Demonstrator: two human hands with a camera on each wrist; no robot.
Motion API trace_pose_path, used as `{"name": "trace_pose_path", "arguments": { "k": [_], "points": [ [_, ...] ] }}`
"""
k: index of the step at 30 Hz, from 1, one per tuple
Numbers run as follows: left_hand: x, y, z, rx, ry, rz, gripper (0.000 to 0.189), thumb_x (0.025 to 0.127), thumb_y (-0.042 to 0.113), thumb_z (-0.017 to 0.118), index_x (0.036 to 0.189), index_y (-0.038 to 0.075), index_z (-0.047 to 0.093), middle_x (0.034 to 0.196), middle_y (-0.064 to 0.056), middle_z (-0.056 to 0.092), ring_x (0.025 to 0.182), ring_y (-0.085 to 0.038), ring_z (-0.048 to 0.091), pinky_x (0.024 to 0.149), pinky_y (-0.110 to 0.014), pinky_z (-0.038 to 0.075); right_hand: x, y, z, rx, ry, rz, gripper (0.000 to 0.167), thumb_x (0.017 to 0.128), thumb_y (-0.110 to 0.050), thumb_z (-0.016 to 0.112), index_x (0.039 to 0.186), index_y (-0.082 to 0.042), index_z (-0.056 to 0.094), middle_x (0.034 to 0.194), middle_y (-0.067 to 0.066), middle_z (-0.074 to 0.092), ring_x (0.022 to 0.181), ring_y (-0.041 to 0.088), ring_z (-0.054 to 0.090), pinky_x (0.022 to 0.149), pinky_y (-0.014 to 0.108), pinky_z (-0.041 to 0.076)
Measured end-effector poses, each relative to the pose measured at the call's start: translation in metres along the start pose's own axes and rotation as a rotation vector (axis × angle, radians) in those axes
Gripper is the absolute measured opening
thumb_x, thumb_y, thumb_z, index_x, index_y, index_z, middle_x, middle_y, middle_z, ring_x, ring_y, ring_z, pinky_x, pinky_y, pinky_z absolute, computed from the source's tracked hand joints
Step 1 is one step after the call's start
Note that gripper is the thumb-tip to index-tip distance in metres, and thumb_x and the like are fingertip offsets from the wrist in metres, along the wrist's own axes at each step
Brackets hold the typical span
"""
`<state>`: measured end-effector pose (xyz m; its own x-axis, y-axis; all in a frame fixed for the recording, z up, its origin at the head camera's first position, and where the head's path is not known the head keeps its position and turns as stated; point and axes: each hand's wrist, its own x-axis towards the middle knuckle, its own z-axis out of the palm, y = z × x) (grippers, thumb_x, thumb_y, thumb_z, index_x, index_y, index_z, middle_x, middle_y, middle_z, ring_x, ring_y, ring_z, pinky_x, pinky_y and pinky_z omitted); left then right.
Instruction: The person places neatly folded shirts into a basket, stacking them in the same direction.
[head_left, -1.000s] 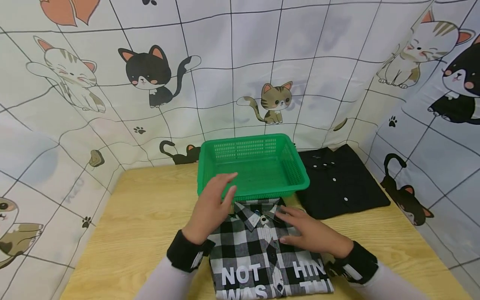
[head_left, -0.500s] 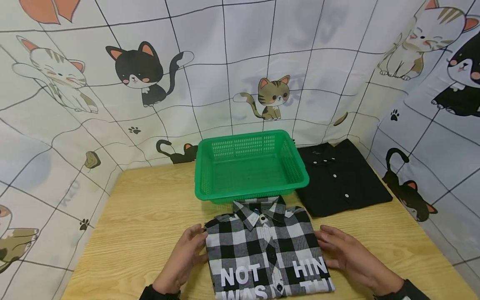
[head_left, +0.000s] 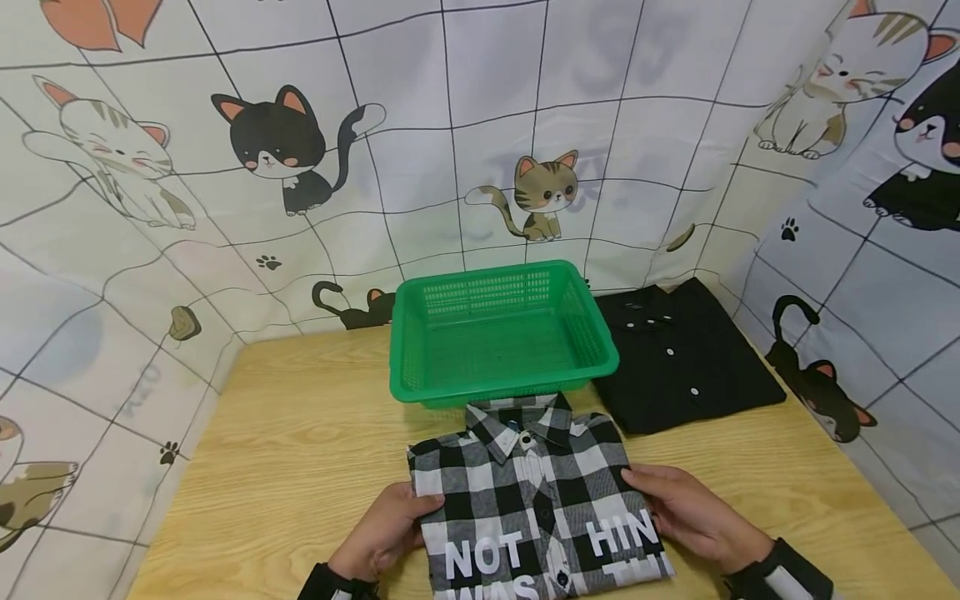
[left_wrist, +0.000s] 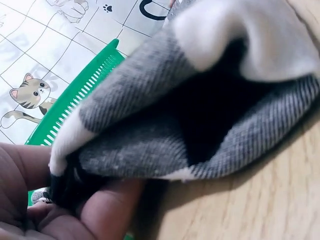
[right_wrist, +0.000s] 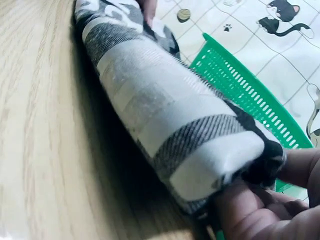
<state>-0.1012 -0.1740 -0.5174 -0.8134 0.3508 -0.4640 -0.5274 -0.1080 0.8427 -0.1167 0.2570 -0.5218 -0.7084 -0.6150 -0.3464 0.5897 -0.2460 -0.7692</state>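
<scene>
Cloth (head_left: 247,225) printed with cartoon cats, paw marks and crossing dark lines is seen at the left, along the back and at the right of the wood-grained table (head_left: 277,433). Near the front, the left side of a folded black-and-white checked shirt (head_left: 491,500) is pinched by the left hand (head_left: 384,532), with the thumb laid on top and the fingers tucked beneath; a dark band (head_left: 336,585) is worn on that wrist. The shirt is placed at the front middle of the table, collar pointed away from the person, and white lettering is printed over its lower part, which is cut off by the bottom of the head view. Just beyond the collar a green basket (head_left: 495,346) with slotted walls is set; whether it is touched by the collar cannot be told. The opposite side of the shirt is gripped by the right hand (head_left: 693,518), held well apart from the left, again with the thumb above; another band (head_left: 783,575) is worn there. Behind that hand, just beside the basket, a folded black garment (head_left: 693,367) with pale buttons is laid.
</scene>
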Motion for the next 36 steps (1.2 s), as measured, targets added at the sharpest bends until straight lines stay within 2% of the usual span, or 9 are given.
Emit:
{"name": "trace_pose_path", "arguments": {
  "k": [3, 8, 12, 20, 23, 25, 28, 32, 36],
  "points": [
    [0.0, -0.002, 0.001, 0.023, 0.029, 0.016, 0.043, 0.101, 0.007, 0.061, 0.137, -0.015, 0.052, 0.116, -0.013, 0.077, 0.097, -0.02, 0.077, 0.082, -0.037, 0.065, 0.004, 0.003, 0.0, -0.035, 0.014, -0.012, 0.031, 0.113, -0.018, 0.045, 0.136, -0.009, 0.064, 0.125, 0.005, 0.075, 0.115, 0.017, 0.071, 0.096, 0.036, 0.061],
    [-0.002, -0.001, 0.002, 0.081, 0.064, 0.039, 0.04, 0.101, 0.008, 0.062, 0.133, -0.015, 0.056, 0.114, -0.016, 0.077, 0.094, -0.019, 0.077, 0.079, -0.035, 0.065, 0.006, 0.008, 0.004, -0.119, 0.134, -0.021, 0.035, 0.111, -0.021, 0.051, 0.139, -0.002, 0.061, 0.117, 0.004, 0.077, 0.106, 0.016, 0.075, 0.089, 0.035, 0.063],
    [-0.013, 0.009, 0.01, 0.171, 0.079, 0.09, 0.038, 0.101, 0.01, 0.062, 0.129, -0.015, 0.06, 0.113, -0.019, 0.077, 0.093, -0.019, 0.077, 0.078, -0.033, 0.064, -0.004, 0.002, 0.019, -0.189, 0.202, -0.028, 0.044, 0.11, -0.023, 0.055, 0.145, 0.003, 0.056, 0.115, 0.002, 0.078, 0.103, 0.016, 0.076, 0.086, 0.034, 0.063],
    [-0.069, 0.068, 0.032, 0.26, -0.005, 0.21, 0.038, 0.102, 0.012, 0.063, 0.127, -0.016, 0.061, 0.111, -0.015, 0.078, 0.093, -0.016, 0.077, 0.08, -0.031, 0.063, -0.051, -0.038, 0.056, -0.177, -0.003, -0.151, 0.036, 0.114, -0.012, 0.039, 0.135, -0.018, 0.066, 0.124, 0.006, 0.076, 0.109, 0.021, 0.075, 0.088, 0.037, 0.063],
    [-0.084, 0.1, 0.035, 0.298, -0.039, 0.261, 0.039, 0.103, 0.014, 0.063, 0.126, -0.017, 0.061, 0.109, -0.012, 0.079, 0.094, -0.016, 0.077, 0.082, -0.032, 0.063, -0.062, -0.065, 0.068, -0.21, -0.017, -0.206, 0.039, 0.114, -0.008, 0.037, 0.132, -0.022, 0.069, 0.123, 0.006, 0.076, 0.107, 0.019, 0.076, 0.085, 0.035, 0.064],
    [-0.086, 0.123, 0.035, 0.345, -0.015, 0.282, 0.039, 0.103, 0.016, 0.064, 0.125, -0.015, 0.062, 0.107, -0.01, 0.079, 0.093, -0.017, 0.077, 0.082, -0.032, 0.062, -0.061, -0.087, 0.077, -0.248, 0.005, -0.241, 0.039, 0.113, -0.007, 0.039, 0.131, -0.022, 0.071, 0.12, 0.005, 0.077, 0.104, 0.018, 0.077, 0.082, 0.033, 0.064],
    [-0.075, 0.159, 0.031, 0.411, 0.043, 0.299, 0.036, 0.103, 0.018, 0.063, 0.125, -0.011, 0.063, 0.105, -0.007, 0.079, 0.09, -0.017, 0.076, 0.084, -0.032, 0.061, -0.047, -0.124, 0.088, -0.314, 0.09, -0.294, 0.032, 0.111, -0.009, 0.047, 0.127, -0.02, 0.072, 0.114, 0.004, 0.079, 0.097, 0.015, 0.077, 0.078, 0.03, 0.064],
    [-0.038, 0.199, 0.023, 0.418, 0.095, 0.352, 0.033, 0.104, 0.013, 0.06, 0.128, -0.01, 0.06, 0.103, -0.001, 0.078, 0.089, -0.014, 0.075, 0.084, -0.029, 0.061, -0.011, -0.172, 0.096, -0.385, 0.241, -0.315, 0.023, 0.107, -0.017, 0.059, 0.128, -0.016, 0.067, 0.107, 0.0, 0.079, 0.091, 0.012, 0.076, 0.075, 0.028, 0.063],
    [0.002, 0.224, 0.014, 0.427, 0.193, 0.375, 0.036, 0.105, 0.013, 0.059, 0.133, -0.01, 0.058, 0.11, -0.005, 0.075, 0.09, -0.009, 0.073, 0.083, -0.024, 0.061, 0.034, -0.203, 0.094, -0.457, 0.34, -0.28, 0.044, 0.108, -0.022, 0.057, 0.148, -0.005, 0.052, 0.1, -0.008, 0.077, 0.088, 0.007, 0.074, 0.075, 0.024, 0.061]
  ]
}}
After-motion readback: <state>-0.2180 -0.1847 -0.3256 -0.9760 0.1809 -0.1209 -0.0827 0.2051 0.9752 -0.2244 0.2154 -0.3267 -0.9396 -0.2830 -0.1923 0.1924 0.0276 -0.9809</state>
